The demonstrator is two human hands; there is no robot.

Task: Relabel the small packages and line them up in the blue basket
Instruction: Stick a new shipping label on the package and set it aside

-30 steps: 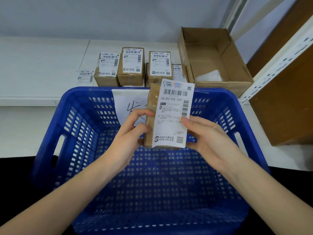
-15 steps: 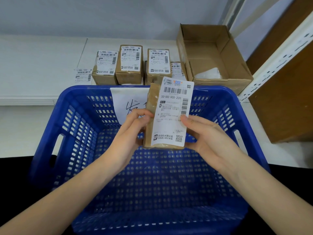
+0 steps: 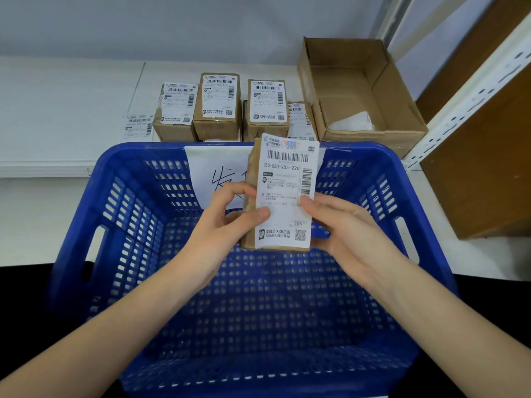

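The blue basket [image 3: 94, 225] serves as the reference throughout; its perforated floor carries no packages, so lining up has not begun. Above the basket's middle, both hands hold one small package [image 3: 275, 196] upright, clear of the floor. The left hand [image 3: 221, 225] grips the package's left edge with its fingers curled around the back, and its thumb now lies on the face of the white label [image 3: 287, 191], pressed flat just left of centre; half a second earlier that thumb rested off the label at the cardboard edge. The right hand [image 3: 344, 225] grips the right edge, thumb tip on the label's right margin, fingers wrapped beneath and behind, much as before. The label's top overhangs the package toward the basket's far wall (its adhesion there cannot be confirmed). Judged from this, the label is being smoothed down, and placement in the basket should follow. On the far wall hangs a paper sign [image 3: 207, 173] with handwriting. Beyond the basket, on the tabletop [image 3: 57, 104], stands a row of labelled packages [image 3: 218, 107], unchanged in position, with a loose label [image 3: 138, 126] lying at its left end. To the row's right sits an open cardboard box [image 3: 402, 130].
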